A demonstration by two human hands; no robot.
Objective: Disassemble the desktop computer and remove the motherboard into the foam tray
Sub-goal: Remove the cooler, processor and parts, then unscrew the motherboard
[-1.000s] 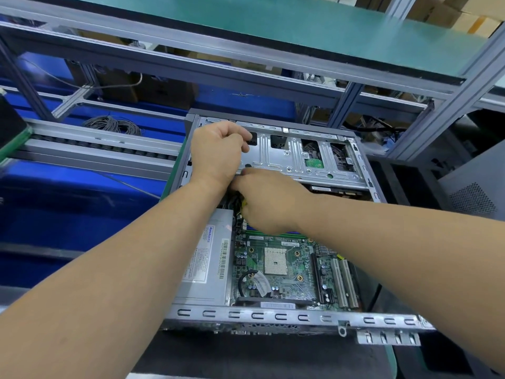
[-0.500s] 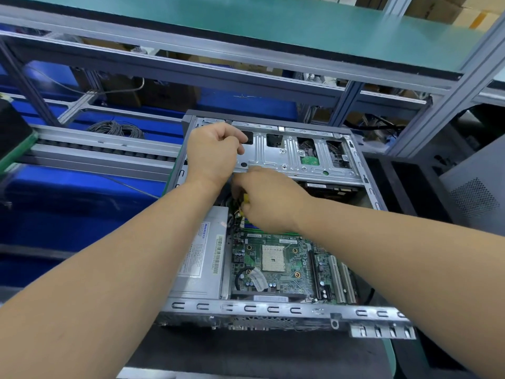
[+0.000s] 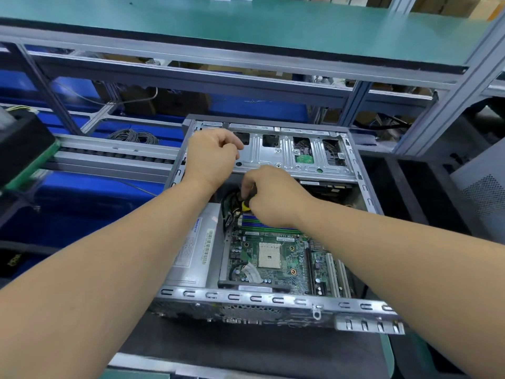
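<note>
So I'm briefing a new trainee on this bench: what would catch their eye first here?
The open desktop case in the middle, its green motherboard bare with an empty CPU socket. Above the board, the right hand pinches a yellow-and-black cable connector, while the left hand rests on the metal drive cage at the far end. A grey power supply sits left of the board.

The right hand (image 3: 273,198) hides most of the yellow-and-black thing (image 3: 245,205) it grips and the cables beneath, the left hand's (image 3: 210,160) fingertips curl out of sight, and the PSU (image 3: 191,250) label is unreadable.
</note>
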